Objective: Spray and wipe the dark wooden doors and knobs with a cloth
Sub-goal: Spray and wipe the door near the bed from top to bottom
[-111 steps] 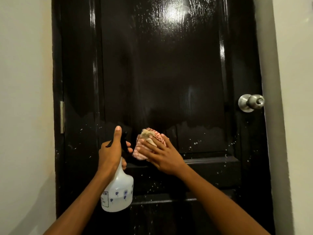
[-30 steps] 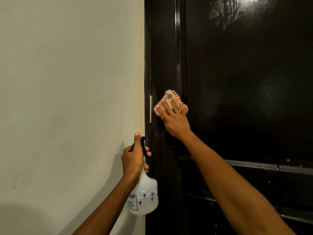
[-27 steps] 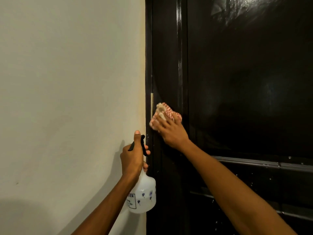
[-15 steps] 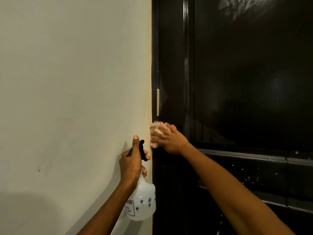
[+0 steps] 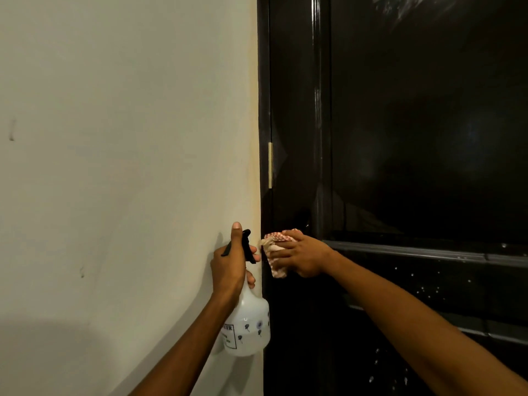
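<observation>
While both forearms reach up from the bottom of the view, the left hand [image 5: 228,264] is wrapped around the neck of a translucent white spray bottle [image 5: 248,327], its fingers curled about the black trigger head and the thumb standing straight up along the back of the nozzle. That bottle hangs below the fist, upright, printed with small dark flowers and a boxed label, and it sits in front of the seam where the pale wall [image 5: 128,167] meets the door frame. Just beside it, to the right, the right hand [image 5: 303,257] presses a bunched red-and-white checked cloth [image 5: 275,251] flat against the left edge of the dark wooden door [image 5: 414,138], fingers bent over the wad and gripping it, with a fold of fabric hanging below the palm. Cloth and bottle head are near each other but apart. Level with the cloth, a horizontal rail crosses the door, and white droplets speckle the lower panel [image 5: 428,284] under it. Higher up on the frame edge is a pale hinge [image 5: 270,164], and the glossy upper panel catches a smeared glare near the top right.
</observation>
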Demonstrator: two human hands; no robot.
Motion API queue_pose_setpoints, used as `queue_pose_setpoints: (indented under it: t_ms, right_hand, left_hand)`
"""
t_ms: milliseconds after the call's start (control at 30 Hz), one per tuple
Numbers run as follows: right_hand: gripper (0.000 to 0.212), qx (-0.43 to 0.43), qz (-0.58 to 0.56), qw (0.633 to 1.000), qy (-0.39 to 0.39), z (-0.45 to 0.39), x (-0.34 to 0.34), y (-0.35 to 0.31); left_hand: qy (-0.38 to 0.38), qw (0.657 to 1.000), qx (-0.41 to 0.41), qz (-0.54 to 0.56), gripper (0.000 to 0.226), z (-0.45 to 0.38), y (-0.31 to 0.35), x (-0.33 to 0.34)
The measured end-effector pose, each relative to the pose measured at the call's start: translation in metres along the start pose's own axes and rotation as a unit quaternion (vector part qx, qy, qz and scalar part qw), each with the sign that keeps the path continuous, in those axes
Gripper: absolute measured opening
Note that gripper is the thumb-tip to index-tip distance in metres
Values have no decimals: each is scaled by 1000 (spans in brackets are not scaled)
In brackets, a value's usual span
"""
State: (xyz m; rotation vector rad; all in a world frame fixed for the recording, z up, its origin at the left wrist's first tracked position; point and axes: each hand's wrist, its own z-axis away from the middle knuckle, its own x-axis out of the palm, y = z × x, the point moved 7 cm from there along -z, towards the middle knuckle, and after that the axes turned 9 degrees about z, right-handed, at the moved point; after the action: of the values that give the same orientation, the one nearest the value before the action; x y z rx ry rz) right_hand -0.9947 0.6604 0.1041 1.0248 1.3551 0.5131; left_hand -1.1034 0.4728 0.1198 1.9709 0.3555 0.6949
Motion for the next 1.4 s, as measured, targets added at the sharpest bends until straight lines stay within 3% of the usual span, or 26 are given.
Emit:
queue_pose_setpoints:
  t_ms: [200, 367, 533, 700, 800, 900, 1000, 1100, 1167, 1267, 1400]
  right_hand:
    - [59, 198, 82, 975, 63, 18, -87, 142]
    - [58, 305, 38, 948, 89, 9, -144, 230]
    - [63, 314, 16, 940, 134, -11, -139, 203]
    - [68, 211, 11, 970, 119, -5, -94, 134]
    - [67, 129, 15, 989, 71, 6, -52, 75]
    - [60, 93, 34, 994, 42, 27, -41, 68]
    - [56, 166, 85, 980, 72, 55, -66, 118]
    - [57, 324, 91, 932, 137, 88, -113, 202]
    - [57, 406, 73, 901, 135, 100, -136, 240]
    - [57, 428, 81, 888, 145, 95, -140, 238]
    - [52, 393, 63, 891, 217, 96, -102, 178]
  left_hand:
    - [-25, 999, 18, 23, 58, -2, 19, 12]
    - [-32, 998, 36, 36, 54, -16, 40, 22]
    - [-36, 998, 35, 29, 62, -23, 38, 29]
    - [-33, 999, 25, 27, 67, -23, 25, 28]
    - [-37, 999, 8, 17, 75, -14, 13, 34]
    - [-35, 999, 1, -9, 78, -3, 5, 40]
    - [-37, 999, 9, -4, 76, 0, 6, 44]
    - [-47, 999, 10, 11, 77, -2, 10, 52]
    - [-50, 999, 6, 18, 76, -4, 10, 60]
    - [-54, 998, -3, 22, 75, -8, 6, 71]
    - [-57, 998, -3, 10, 75, -10, -1, 78]
